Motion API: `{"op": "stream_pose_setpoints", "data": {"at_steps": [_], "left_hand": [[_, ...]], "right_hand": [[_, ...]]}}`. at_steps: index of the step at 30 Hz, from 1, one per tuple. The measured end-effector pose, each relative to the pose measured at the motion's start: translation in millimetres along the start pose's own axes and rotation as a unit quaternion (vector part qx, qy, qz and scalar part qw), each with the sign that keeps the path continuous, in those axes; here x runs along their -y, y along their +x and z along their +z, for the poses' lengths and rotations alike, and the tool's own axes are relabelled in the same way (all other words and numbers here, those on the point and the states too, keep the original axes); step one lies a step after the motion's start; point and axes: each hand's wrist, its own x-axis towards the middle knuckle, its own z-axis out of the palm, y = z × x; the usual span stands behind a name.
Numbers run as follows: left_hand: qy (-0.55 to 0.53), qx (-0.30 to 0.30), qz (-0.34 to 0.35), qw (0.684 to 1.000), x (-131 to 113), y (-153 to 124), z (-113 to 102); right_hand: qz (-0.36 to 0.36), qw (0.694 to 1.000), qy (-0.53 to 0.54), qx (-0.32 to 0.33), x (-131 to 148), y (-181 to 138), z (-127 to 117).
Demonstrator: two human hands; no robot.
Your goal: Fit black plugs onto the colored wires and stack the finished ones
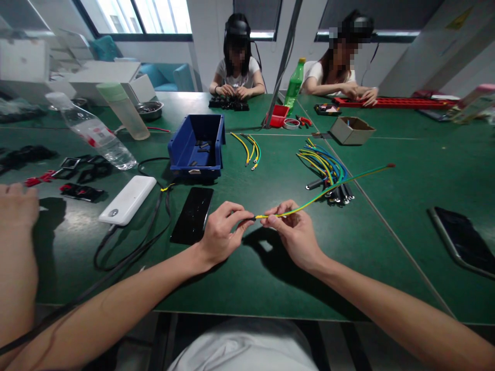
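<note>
My right hand [292, 232] pinches a yellow-green wire [320, 196] near one end; its long free part runs out to the right over the table. At the wire's near end, my left hand [226, 232] pinches a small black sleeve [253, 219], mostly hidden by the fingers. Behind my right hand lies a bundle of yellow-green wires [323, 162] with black sleeves [340, 193] and metal ring ends. Several short yellow-green wires [247, 147] lie apart, farther back. A blue bin [195, 167] holds a few black pieces [203, 147].
A black phone [192, 215] lies beside my left hand, near a white power bank [128, 200] with a black cable [145, 245]. Bottles [95, 131] stand at left. Another phone [464, 239] is at right, a cardboard box [351, 130] behind. Another person's arm [17, 257] enters at left; two people [237, 74] sit opposite.
</note>
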Motion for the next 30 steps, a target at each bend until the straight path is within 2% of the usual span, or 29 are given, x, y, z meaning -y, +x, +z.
{"op": "stream_pose_setpoints", "data": {"at_steps": [16,30], "left_hand": [[-0.015,-0.004,-0.001,1.0,0.8,-0.7,1.3],[-0.084,0.011,0.019,0.996,-0.1,-0.5,0.1]], "right_hand": [[0.006,1.0,0.016,0.008,0.3,0.5,1.4],[0.007,1.0,0.013,0.017,-0.2,-1.6,-0.8]]}}
